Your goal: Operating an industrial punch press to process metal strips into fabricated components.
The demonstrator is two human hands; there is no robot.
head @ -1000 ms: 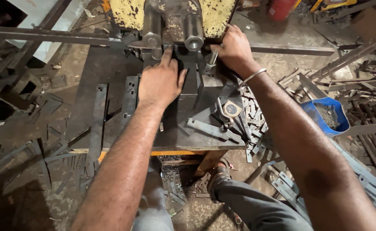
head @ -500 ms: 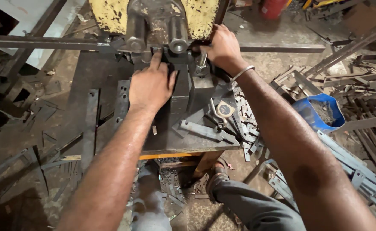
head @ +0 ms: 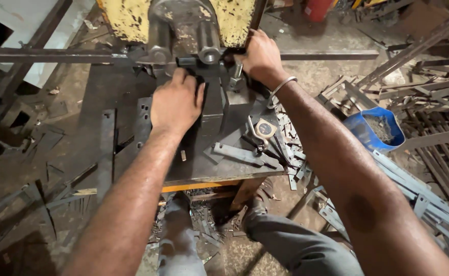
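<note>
Two bare hands work at one worn yellow press machine [head: 127, 18] that stands at the far edge of one dark steel work plate [head: 107, 102]. The left hand [head: 176, 102] lies palm down, fingers together and pointing toward the machine, pressing flat on a dark metal piece [head: 211, 102] just below the machine's two round grey bosses [head: 209, 51]; whether the fingers curl around anything underneath cannot be told. The right hand [head: 259, 53] is closed in a fist around something at the machine's right edge, most likely a handle, though the thing itself is hidden by the fingers; one metal bangle [head: 281, 84] circles that wrist. One long flat steel bar [head: 56, 53] runs across the view from the left into the machine, and its line continues on the right side behind the right hand. On the plate near the right forearm lie one small round tape measure [head: 265, 128] and one flat grey strip [head: 245, 154], with a loose heap of short cut strips [head: 291, 153] beside them, too many to count. Two perforated flat bars [head: 107, 148] rest on the plate's left part. One blue bucket [head: 370, 135] holding grey scrap stands on the floor to the right, among scattered lengths of steel. The person's two knees show below the plate
</note>
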